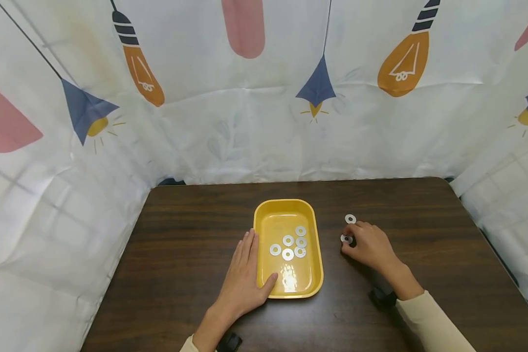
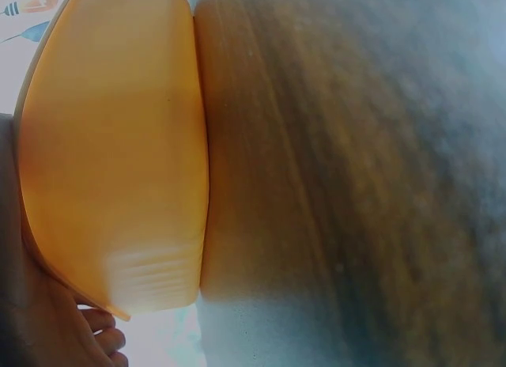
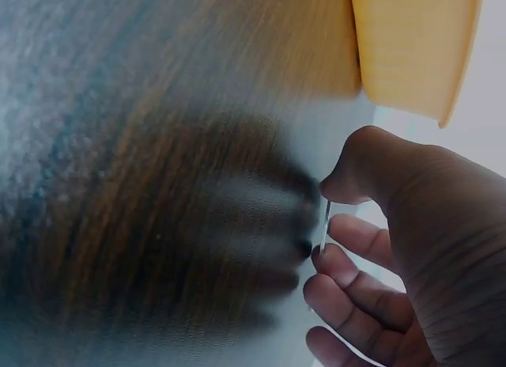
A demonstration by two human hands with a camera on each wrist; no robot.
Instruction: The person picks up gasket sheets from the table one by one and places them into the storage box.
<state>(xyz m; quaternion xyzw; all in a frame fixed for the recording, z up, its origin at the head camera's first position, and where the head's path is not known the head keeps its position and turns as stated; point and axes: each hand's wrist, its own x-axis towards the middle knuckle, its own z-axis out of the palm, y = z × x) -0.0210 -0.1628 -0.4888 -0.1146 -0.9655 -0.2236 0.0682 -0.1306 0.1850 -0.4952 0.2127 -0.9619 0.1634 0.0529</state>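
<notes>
Between the thumb and forefinger of my right hand (image 1: 369,247) I pinch a flat white washer (image 1: 346,238). It shows edge-on as a thin washer (image 3: 326,223) in the right wrist view, level with the tabletop and close over it. A second washer (image 1: 350,218) lies just beyond those fingers. My left hand (image 1: 245,278) rests along the left side of a yellow tray (image 1: 318,266), fingers straight beside the rim, thumb over the near left corner. Several similar washers, including one washer (image 1: 275,250) at the left, lie spread on the tray's floor.
The dark wooden table (image 1: 180,244) carries the tray at its middle. Behind and beside it hangs a white curtain (image 1: 264,132) printed with lamps and bulbs. A black strap device (image 1: 382,297) sits on the right wrist.
</notes>
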